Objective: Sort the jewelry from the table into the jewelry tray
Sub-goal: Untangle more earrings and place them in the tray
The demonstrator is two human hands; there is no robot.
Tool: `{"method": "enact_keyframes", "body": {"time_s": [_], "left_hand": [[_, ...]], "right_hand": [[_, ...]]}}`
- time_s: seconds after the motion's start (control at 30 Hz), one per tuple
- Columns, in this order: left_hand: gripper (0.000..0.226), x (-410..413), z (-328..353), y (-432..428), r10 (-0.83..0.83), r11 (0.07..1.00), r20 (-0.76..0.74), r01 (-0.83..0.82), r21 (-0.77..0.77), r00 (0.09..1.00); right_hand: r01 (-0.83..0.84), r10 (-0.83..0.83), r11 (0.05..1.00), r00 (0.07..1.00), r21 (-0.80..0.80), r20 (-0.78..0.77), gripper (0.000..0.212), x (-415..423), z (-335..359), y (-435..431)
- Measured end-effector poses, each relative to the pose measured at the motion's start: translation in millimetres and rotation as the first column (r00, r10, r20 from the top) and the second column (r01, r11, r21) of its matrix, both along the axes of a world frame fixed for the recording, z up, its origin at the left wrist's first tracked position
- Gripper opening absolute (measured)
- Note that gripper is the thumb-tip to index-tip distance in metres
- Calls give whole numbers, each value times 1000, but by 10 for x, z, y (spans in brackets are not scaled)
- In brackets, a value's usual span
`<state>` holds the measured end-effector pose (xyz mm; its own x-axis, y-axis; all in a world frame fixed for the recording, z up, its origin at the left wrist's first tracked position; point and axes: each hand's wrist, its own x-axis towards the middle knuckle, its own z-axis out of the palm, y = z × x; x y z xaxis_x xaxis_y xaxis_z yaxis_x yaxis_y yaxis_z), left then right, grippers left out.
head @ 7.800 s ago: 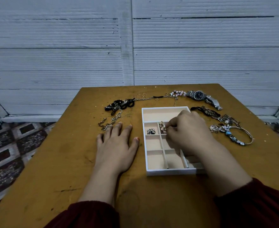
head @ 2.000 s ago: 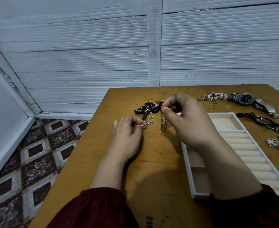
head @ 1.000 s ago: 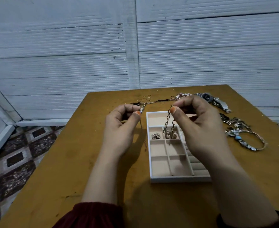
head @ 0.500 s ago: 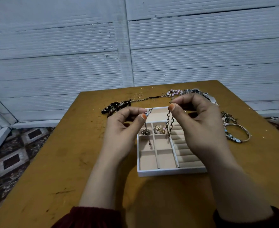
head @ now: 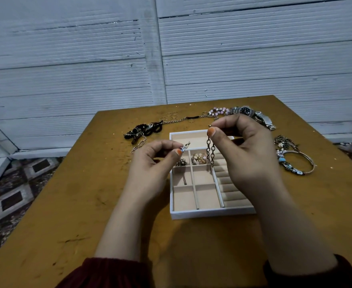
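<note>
A white jewelry tray [head: 210,213] with beige compartments lies mid-table. My right hand [head: 245,156] pinches a dark link chain [head: 210,152] that dangles over the tray's upper compartments. My left hand [head: 152,169] pinches a small silver earring [head: 185,146] above the tray's left side; its thin drop hangs into a left compartment [head: 184,180]. Small pieces [head: 199,159] lie in two upper compartments.
On the brown table [head: 83,204] lie a black tangled necklace [head: 144,130], a thin chain with rings [head: 177,119], pink beads [head: 218,111], a wristwatch [head: 252,114], and bracelets with a bangle [head: 295,161] at right. A white wall stands behind; floor tiles show at left.
Both hands carried the chain and the earring from the table's left over to the tray; in the last half second they have held almost still above it.
</note>
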<state>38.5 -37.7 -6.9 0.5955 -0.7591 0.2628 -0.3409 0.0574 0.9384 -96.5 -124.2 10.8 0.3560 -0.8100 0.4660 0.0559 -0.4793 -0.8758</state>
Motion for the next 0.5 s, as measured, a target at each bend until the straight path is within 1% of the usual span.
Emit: {"method": "enact_keyframes", "body": {"time_s": [0.17, 0.3, 0.33, 0.4, 0.47, 0.5], "left_hand": [[10, -2, -34, 2, -9, 995, -1, 10, 96, 1000], [7, 27, -115, -17, 15, 986, -115, 4, 169, 993], [5, 44, -130, -21, 36, 980, -81, -19, 199, 996], [12, 78, -149, -19, 64, 954, 67, -81, 287, 996], [3, 84, -120, -5, 105, 941, 157, -149, 305, 982], [8, 89, -120, 5, 117, 934, 189, -172, 312, 975]], "right_hand": [[-6, 6, 1000, 1000, 4, -8, 7, 11, -21, -6], [-10, 10, 1000, 1000, 14, 3, 7, 17, -33, -14], [-10, 10, 1000, 1000, 17, 5, 7, 16, -35, -18], [-11, 11, 1000, 1000, 16, 5, 7, 11, -39, -23], [-16, 16, 1000, 1000, 14, 7, 7, 4, -42, -22], [-18, 18, 1000, 1000, 13, 7, 7, 1, -44, -20]]}}
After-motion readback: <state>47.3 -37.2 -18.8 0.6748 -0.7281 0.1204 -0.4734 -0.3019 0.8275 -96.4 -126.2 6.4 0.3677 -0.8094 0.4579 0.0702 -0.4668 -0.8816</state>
